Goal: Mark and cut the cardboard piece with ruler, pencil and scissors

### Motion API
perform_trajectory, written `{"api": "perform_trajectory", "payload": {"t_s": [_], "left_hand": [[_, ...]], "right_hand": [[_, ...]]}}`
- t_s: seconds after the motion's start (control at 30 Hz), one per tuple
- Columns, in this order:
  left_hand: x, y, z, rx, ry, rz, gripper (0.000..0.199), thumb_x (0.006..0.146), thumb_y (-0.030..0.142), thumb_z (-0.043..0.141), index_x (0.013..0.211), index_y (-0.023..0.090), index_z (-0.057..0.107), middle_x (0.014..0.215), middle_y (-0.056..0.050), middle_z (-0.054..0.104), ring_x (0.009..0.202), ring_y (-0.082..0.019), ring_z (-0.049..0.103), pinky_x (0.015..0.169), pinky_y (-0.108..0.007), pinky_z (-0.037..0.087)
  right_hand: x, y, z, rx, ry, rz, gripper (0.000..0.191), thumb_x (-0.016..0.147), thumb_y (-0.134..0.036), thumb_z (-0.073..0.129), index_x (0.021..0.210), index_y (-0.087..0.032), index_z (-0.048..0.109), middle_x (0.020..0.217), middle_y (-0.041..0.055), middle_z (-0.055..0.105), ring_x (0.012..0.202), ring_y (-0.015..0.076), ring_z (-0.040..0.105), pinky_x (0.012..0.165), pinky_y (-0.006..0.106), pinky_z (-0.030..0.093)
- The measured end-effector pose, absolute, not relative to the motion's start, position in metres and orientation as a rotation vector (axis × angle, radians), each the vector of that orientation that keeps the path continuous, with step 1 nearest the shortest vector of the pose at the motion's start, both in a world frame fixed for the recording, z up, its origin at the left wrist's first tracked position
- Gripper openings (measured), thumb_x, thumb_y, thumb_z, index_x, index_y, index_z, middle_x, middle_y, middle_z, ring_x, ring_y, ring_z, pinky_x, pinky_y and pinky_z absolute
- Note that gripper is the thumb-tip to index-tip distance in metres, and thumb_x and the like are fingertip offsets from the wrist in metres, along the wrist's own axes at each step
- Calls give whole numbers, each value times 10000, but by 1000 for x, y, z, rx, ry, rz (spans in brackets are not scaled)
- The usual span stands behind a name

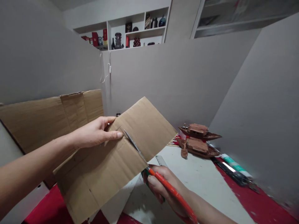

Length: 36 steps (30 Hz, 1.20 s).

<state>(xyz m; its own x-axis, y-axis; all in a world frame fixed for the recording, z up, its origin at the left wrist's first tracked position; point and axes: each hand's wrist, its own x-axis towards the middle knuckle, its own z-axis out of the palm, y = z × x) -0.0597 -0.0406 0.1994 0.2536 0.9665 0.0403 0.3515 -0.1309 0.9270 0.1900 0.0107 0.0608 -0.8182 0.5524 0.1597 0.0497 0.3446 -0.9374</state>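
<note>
Creased brown cardboard sheet held up between your hands; likely light, fairly stiff, apt to bend at folds; best gripped flat near edge. Your left hand pinches its far edge, thumb on top, fingers mostly hidden. Your right hand curls closed round red-handled scissors, blade across sheet, right of left thumb.

In the centre of the frame, the left hand grips a cardboard sheet, thumb on top. From lower right, the right hand holds orange-handled scissors, their blades at a cut in the sheet. Two brown model boats sit right of centre on the worktop; more cardboard stands at left, and shelves with vases line the top.
</note>
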Motion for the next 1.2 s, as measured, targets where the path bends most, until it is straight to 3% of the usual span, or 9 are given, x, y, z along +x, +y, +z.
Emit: {"api": "perform_trajectory", "payload": {"t_s": [0.67,0.8,1.2], "left_hand": [[-59,-41,208,1815,1339,838,350,788,422,752,1041,201,655,1005,-35,723,963,-276,684,738,-333,556],[-57,-41,201,1790,1303,838,355,823,444,718,1064,198,632,1045,-49,720,953,-261,684,742,-336,556],[-57,-43,202,1804,1299,834,318,833,437,711,1045,210,642,1002,-37,730,885,-224,686,698,-293,536]], "right_hand": [[188,8,49,-588,-2071,1487,561,875,-744,463,678,-220,438,449,-64,414,372,80,343,385,225,248],[187,8,55,-577,-2112,1448,584,864,-771,440,688,-214,443,500,-43,434,446,100,403,432,230,302],[186,2,46,-626,-2007,1477,576,840,-764,500,653,-226,419,399,-82,374,322,68,308,352,223,214]]}}
